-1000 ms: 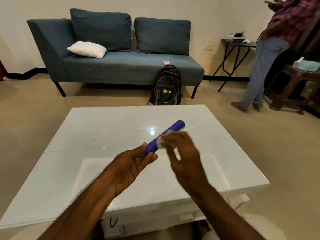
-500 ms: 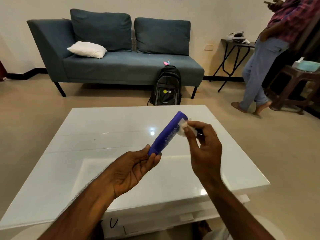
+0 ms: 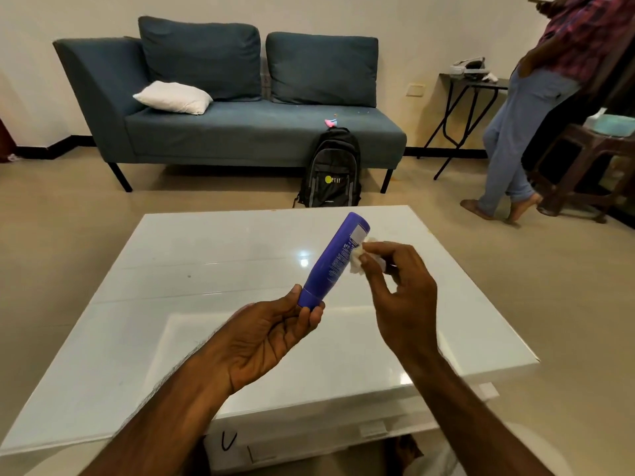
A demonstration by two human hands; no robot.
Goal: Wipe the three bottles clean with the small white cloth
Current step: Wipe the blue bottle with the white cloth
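A purple bottle point(image 3: 335, 261) with white print is held above the white glossy table point(image 3: 171, 321), cap end down, tilted up and to the right. My left hand point(image 3: 264, 338) pinches its cap end between thumb and fingers. My right hand point(image 3: 402, 293) holds the small white cloth point(image 3: 357, 261) in its fingertips and presses it against the bottle's right side, near the upper end. No other bottle is in view.
A blue sofa point(image 3: 240, 132) with a white pillow stands behind the table, and a black backpack point(image 3: 331, 173) leans on its front. A person point(image 3: 522, 132) stands at the right by a dark folding table point(image 3: 470, 97) and a wooden stool point(image 3: 591, 166).
The bottle has tilted more upright. My right hand with the cloth slid from mid-body toward the bottle's upper end. The person at the right shifted their feet.
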